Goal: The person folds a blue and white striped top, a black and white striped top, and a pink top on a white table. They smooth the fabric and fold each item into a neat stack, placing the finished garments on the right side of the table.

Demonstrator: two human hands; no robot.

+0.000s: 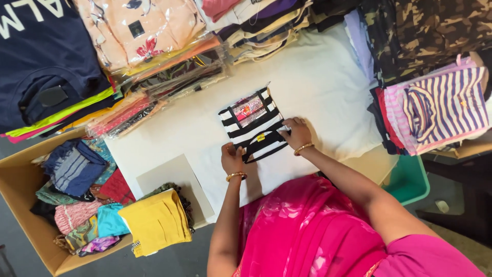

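a white sheet (318,87) covers the work table, the biggest thing in view, and most of what follows sits on it or around its edge. stacks of folded clothes ring it: a navy top with pale lettering (43,56) on a bright pile at the upper left, bagged floral garments (148,31) in clear plastic beside it, a camouflage piece (435,31) at the upper right, and a purple and white striped shirt (443,105) on the right-hand pile. a cardboard box (23,205) stands at the lower left, full of mixed folded clothes, with a yellow garment (156,223) lying just beside it at the table's near corner. a green tub (410,182) shows under the table's right side.

near the middle of the sheet lies a small black and white striped garment (253,125), folded flat, with a colourful tag on its upper part and a little yellow sticker lower down. the left hand (233,159) rests on its near lower edge, fingers pressing the fabric flat rather than closing round it. the right hand (296,134) lies on its right edge, fingertips pinching lightly at the dark trim there. each wrist wears a gold bangle.
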